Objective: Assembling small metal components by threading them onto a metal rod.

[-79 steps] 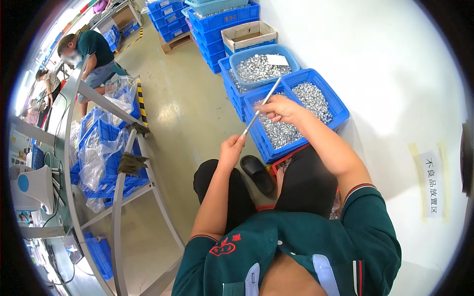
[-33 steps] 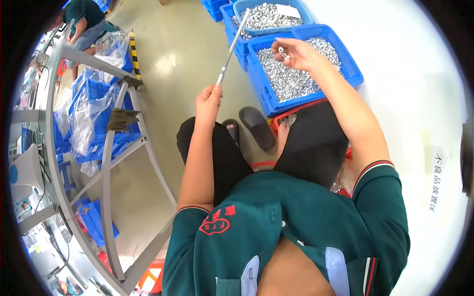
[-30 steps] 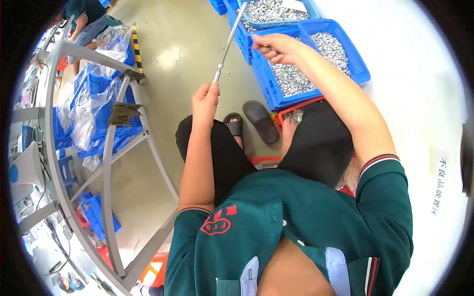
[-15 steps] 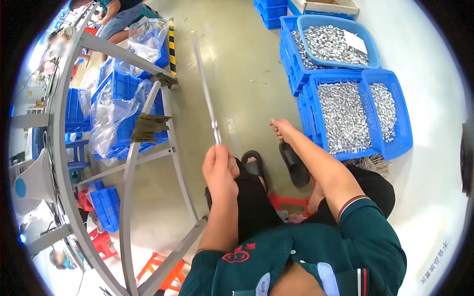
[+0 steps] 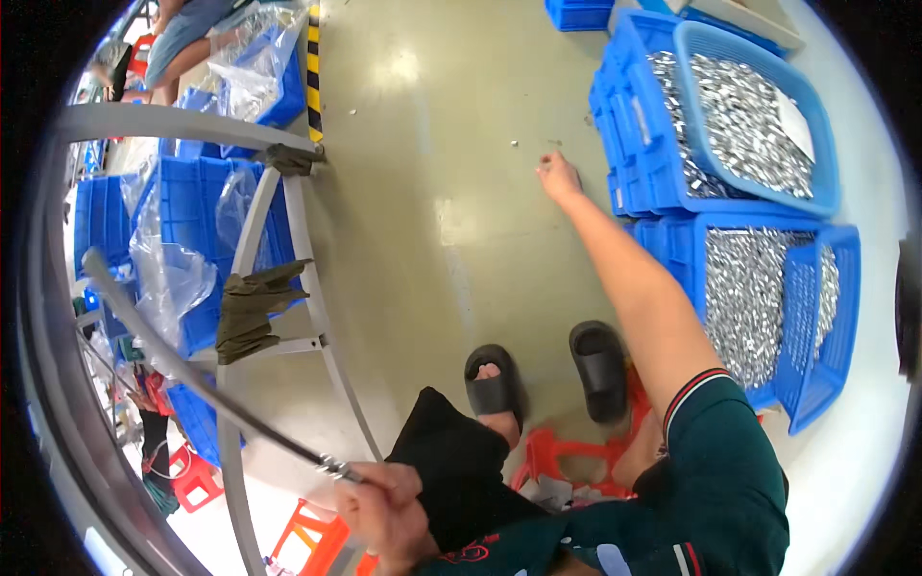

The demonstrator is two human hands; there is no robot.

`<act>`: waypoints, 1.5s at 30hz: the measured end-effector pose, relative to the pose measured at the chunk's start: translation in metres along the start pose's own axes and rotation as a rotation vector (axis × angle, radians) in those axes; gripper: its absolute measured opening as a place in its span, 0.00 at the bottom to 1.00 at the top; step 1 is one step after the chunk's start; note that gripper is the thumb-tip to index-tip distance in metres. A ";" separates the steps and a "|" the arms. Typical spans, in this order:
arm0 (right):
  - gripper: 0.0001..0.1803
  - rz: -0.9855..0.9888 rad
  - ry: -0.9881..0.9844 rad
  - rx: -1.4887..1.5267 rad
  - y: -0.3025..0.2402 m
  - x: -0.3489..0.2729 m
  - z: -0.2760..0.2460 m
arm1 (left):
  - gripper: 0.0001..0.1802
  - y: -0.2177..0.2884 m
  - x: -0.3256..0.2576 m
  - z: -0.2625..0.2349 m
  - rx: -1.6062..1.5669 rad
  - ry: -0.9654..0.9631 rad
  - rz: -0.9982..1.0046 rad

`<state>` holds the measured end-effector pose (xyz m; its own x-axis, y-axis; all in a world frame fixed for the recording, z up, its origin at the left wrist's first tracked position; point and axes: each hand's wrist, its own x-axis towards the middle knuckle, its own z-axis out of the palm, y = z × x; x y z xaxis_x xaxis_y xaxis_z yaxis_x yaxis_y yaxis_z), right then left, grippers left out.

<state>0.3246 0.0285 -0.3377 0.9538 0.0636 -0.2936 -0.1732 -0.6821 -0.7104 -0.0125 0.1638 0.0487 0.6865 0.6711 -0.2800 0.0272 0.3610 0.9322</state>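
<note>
My left hand (image 5: 379, 509) is closed round the near end of a long, thin metal rod (image 5: 206, 392), at the lower middle. Several small shiny metal rings (image 5: 336, 467) sit on the rod just beyond my fingers. The rod slants away to the upper left, across the grey frame. My right arm stretches forward, and my right hand (image 5: 559, 177) is low over the floor with thumb and fingers slightly apart. Just past its fingertips shows a tiny thin piece (image 5: 554, 142). A small metal piece (image 5: 515, 143) lies on the floor to its left.
Blue crates (image 5: 663, 226) and a light-blue basket (image 5: 687, 96) of small metal parts stand at the right. A grey metal frame (image 5: 317, 288) with dark cloth (image 5: 254, 312) tied on is at the left, before bagged blue crates (image 5: 192, 206). A red stool (image 5: 567, 446) is below me.
The rod has swung from pointing ahead to pointing left, as my left hand moved down and left. My right hand has reached farther forward. My view has shifted.
</note>
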 end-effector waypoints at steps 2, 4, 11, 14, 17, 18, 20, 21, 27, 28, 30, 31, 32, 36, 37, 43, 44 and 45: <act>0.16 -0.031 -0.029 -0.076 -0.011 0.025 0.013 | 0.18 0.004 0.008 -0.003 0.171 0.160 0.033; 0.17 -0.134 -0.047 -0.182 -0.008 0.052 0.024 | 0.19 0.006 0.016 -0.004 0.288 0.252 0.007; 0.16 -0.251 -0.159 -0.475 -0.029 0.100 0.038 | 0.21 0.007 0.015 -0.037 0.507 0.389 -0.080; 0.14 -0.319 -0.196 -0.600 -0.042 0.102 0.044 | 0.20 0.016 0.017 -0.046 0.452 0.257 -0.161; 0.12 -0.369 -0.193 -0.733 -0.049 0.088 0.049 | 0.21 0.017 0.011 -0.043 0.445 0.294 -0.102; 0.11 -0.355 -0.186 -0.786 -0.051 0.080 0.048 | 0.21 0.019 0.008 -0.043 0.443 0.283 -0.139; 0.11 -0.383 -0.222 -0.793 -0.040 0.063 0.053 | 0.22 0.022 -0.001 -0.047 0.440 0.247 -0.201; 0.11 -0.413 -0.250 -0.777 -0.032 0.051 0.057 | 0.22 0.014 -0.008 -0.053 0.472 0.269 -0.122; 0.11 -0.306 -0.411 -0.651 -0.011 -0.066 0.055 | 0.21 0.009 -0.024 -0.054 0.336 0.130 -0.021; 0.11 -0.289 -0.404 -0.581 -0.010 -0.089 0.053 | 0.19 0.011 -0.026 -0.055 0.286 0.133 -0.033; 0.10 -0.351 -0.240 -0.357 0.020 -0.114 0.042 | 0.13 0.018 -0.026 -0.048 0.204 -0.017 -0.115; 0.10 -0.348 -0.220 -0.365 0.012 -0.125 0.029 | 0.10 0.014 -0.026 -0.045 0.138 -0.033 -0.166; 0.09 -0.129 -0.333 -0.128 -0.007 -0.142 0.016 | 0.09 0.011 -0.028 -0.042 0.127 -0.047 -0.121; 0.13 0.114 -0.569 0.558 -0.073 -0.152 -0.085 | 0.11 0.012 -0.030 -0.030 0.099 -0.214 -0.171; 0.13 0.082 -0.624 0.653 -0.098 -0.157 -0.122 | 0.12 0.013 -0.033 -0.031 0.133 -0.256 -0.158; 0.07 0.009 -0.712 1.131 -0.173 -0.227 -0.347 | 0.14 0.002 -0.052 0.001 0.175 -0.556 -0.154; 0.07 -0.033 -0.693 1.164 -0.178 -0.248 -0.371 | 0.14 -0.002 -0.057 0.006 0.219 -0.605 -0.186; 0.07 -0.076 -0.676 1.198 -0.180 -0.268 -0.389 | 0.15 -0.006 -0.061 0.010 0.218 -0.653 -0.137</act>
<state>0.1955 -0.1496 0.1179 0.7259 0.6461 -0.2358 -0.5594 0.3551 -0.7490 -0.0472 0.1141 0.0622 0.9607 0.0781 -0.2662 0.2424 0.2308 0.9423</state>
